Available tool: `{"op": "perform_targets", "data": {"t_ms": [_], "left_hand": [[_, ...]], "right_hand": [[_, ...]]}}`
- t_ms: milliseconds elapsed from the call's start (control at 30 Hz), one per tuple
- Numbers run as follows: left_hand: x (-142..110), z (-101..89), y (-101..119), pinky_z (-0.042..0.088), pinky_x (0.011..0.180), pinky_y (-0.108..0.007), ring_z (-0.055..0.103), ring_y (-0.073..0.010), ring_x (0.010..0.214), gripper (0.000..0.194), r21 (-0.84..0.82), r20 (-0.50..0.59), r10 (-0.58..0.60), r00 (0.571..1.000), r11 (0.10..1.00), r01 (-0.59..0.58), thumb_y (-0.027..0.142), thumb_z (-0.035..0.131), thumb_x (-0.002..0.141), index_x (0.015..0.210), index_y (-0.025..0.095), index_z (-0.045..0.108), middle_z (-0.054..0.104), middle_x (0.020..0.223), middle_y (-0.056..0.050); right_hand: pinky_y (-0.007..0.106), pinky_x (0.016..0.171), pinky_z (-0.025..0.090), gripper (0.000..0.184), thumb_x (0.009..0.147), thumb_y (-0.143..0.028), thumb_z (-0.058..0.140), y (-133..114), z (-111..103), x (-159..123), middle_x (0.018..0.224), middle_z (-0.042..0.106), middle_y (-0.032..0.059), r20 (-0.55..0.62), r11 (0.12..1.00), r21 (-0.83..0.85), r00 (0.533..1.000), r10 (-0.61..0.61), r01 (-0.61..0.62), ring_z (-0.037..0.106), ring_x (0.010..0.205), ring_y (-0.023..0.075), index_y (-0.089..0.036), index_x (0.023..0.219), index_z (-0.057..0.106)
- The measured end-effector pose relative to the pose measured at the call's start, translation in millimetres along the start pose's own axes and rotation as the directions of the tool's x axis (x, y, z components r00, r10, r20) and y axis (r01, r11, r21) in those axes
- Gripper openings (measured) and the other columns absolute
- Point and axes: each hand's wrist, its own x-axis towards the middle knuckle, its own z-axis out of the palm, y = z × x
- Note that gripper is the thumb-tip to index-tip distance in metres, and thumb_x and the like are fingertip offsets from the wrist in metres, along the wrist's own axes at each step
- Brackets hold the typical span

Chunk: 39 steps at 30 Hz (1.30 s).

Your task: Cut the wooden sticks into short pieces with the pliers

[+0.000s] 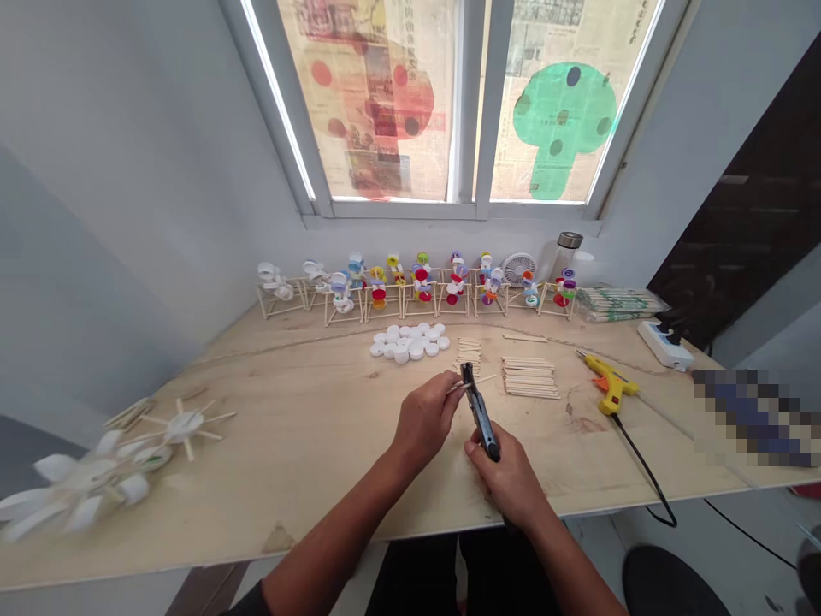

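Left hand (420, 419) pinching a thin wooden stick (487, 378); right hand (506, 479) wrapped around a black handheld tool (480, 411).
Tool's long axis tilted up and away, tip crossing the stick, held above the counter (308, 479).

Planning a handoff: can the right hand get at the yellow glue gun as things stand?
Probably yes, once it lets go. The right hand is gripping a black handheld tool, but the way across the plywood board to the yellow glue gun looks open, and its cord trails toward the front edge.
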Motion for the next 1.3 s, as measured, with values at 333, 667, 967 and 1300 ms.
{"op": "perform_targets", "data": {"t_ms": [333,667,967,1300], "left_hand": [[-6,-3.6,-4,0.025,0.046,-0.022,0.040,-0.0093,0.049,0.016,0.538,-0.077,0.435,0.897,0.776,-0.329,0.020,0.039,0.087,0.081,0.016,0.054,0.047,0.057,0.002],[-16,-13.6,-1,0.028,0.047,-0.020,0.038,-0.0078,0.046,0.013,0.408,-0.107,0.550,0.828,0.784,-0.468,0.012,0.039,0.085,0.085,0.015,0.052,0.042,0.053,0.005],[-27,-26.0,13,0.031,0.046,-0.017,0.041,-0.0070,0.046,0.012,0.171,-0.072,0.499,0.864,0.859,-0.482,0.013,0.038,0.086,0.081,0.015,0.048,0.045,0.054,0.005],[-34,-36.5,23,0.033,0.046,-0.018,0.046,-0.0082,0.048,0.014,0.057,-0.020,0.453,0.891,0.890,-0.452,0.013,0.034,0.087,0.089,0.016,0.048,0.052,0.059,0.002]], "right_hand": [[0.024,0.055,0.037,0.011,0.077,-0.030,0.049,-15,-4,-14,0.062,0.057,-0.0024,-0.046,0.983,-0.182,0.998,-0.046,0.037,0.054,0.058,0.0155,-0.021,0.081,0.052],[0.026,0.059,0.037,0.012,0.080,-0.028,0.046,-21,0,-36,0.069,0.059,-0.0011,-0.076,0.940,-0.326,0.988,-0.131,0.100,0.057,0.065,0.0188,-0.022,0.090,0.047],[0.027,0.058,0.037,0.010,0.079,-0.024,0.047,-13,-1,-45,0.071,0.058,-0.0005,-0.087,0.892,-0.392,0.956,-0.281,0.226,0.054,0.064,0.0186,-0.022,0.089,0.046],[0.029,0.060,0.039,0.016,0.078,-0.022,0.047,-12,-4,-49,0.074,0.058,0.0015,-0.078,0.837,-0.448,0.919,-0.387,0.314,0.054,0.065,0.0195,-0.021,0.095,0.049]]}}
